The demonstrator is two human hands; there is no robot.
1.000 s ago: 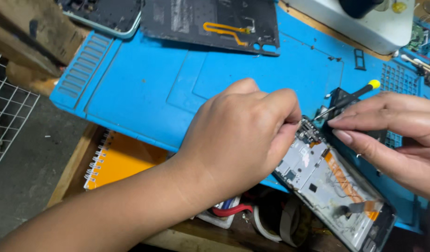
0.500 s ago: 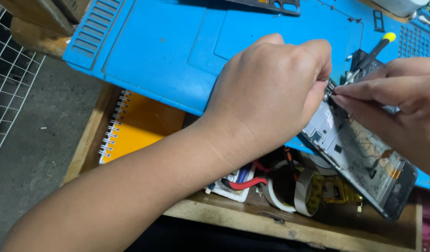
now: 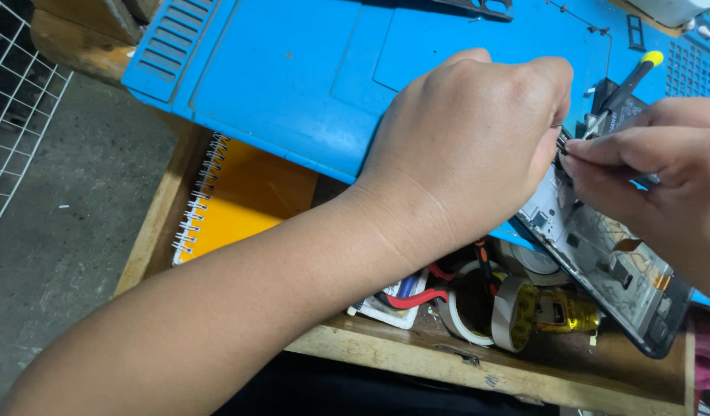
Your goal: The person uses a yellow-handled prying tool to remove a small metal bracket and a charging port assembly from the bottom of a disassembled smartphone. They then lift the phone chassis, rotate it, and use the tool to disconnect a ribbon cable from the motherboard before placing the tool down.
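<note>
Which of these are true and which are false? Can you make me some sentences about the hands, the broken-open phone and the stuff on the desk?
1. Both hands meet at the top end of the opened phone. True: the left hand and right hand pinch there together.
2. The work mat is green. False: it is blue.
3. An orange spiral notebook lies partly under the mat. True.
4. The screwdriver has a red tip on its handle. False: the tip is yellow.
5. Rolls of tape lie below the phone. True.
</note>
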